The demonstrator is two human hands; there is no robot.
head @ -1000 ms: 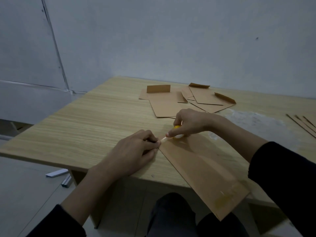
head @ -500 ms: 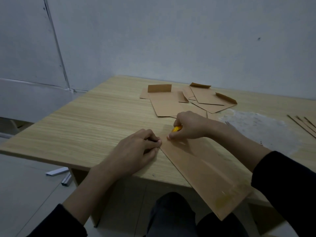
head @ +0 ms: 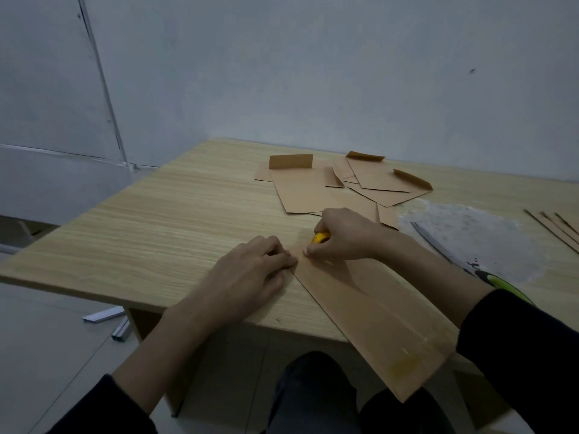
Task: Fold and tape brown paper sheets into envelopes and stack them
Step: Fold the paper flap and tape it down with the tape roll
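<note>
Left hand (head: 250, 270) fingers curled, pinching far corner of brown paper (head: 376, 311). Paper hangs off table (head: 156, 233) front edge. Right hand (head: 347, 234) gripping yellow thing (head: 320, 237) right beside. Envelopes (head: 313, 192) piled further back.

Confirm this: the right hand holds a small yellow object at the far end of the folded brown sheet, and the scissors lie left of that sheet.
Not quite. The head view shows the scissors right of the folded brown sheet, not left. The rest stands: the right hand holds a small yellow object at the sheet's far end.
</note>
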